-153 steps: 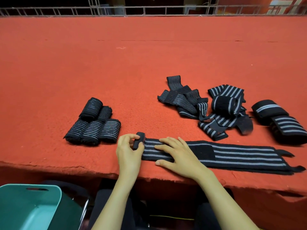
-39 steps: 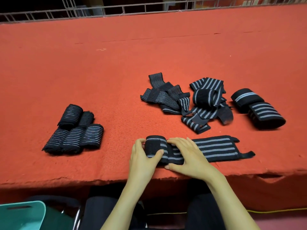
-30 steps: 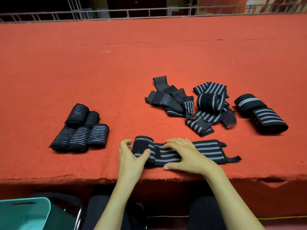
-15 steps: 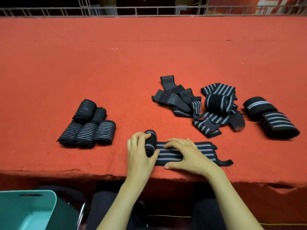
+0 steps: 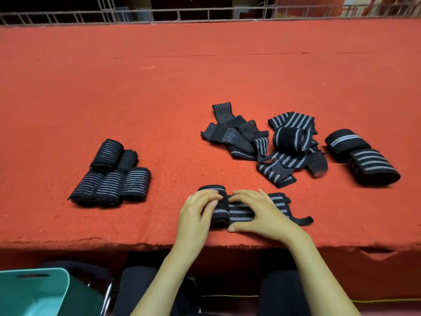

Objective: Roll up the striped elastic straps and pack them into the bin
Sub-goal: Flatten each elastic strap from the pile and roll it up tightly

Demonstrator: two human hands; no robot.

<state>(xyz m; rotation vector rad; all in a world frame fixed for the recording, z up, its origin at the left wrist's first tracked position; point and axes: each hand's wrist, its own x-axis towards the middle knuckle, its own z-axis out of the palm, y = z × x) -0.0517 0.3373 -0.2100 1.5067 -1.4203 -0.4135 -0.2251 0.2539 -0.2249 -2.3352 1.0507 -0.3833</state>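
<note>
While the tail (image 5: 280, 202) shortens, this strap (image 5: 241, 212) is almost rolled.
Left hand (image 5: 196, 215) grips the roll (image 5: 222, 213); right hand (image 5: 257, 213) presses the tail flat.

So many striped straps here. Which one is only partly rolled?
The strap under the left hand and right hand: one end rolled, its tail flat on the table. The others are finished rolls or a loose heap.

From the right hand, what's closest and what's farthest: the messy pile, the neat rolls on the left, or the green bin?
1. Messy pile, just behind the right hand.
2. Neat rolls, farther off to the left.
3. Green bin, bottom left, lowest down.
</note>
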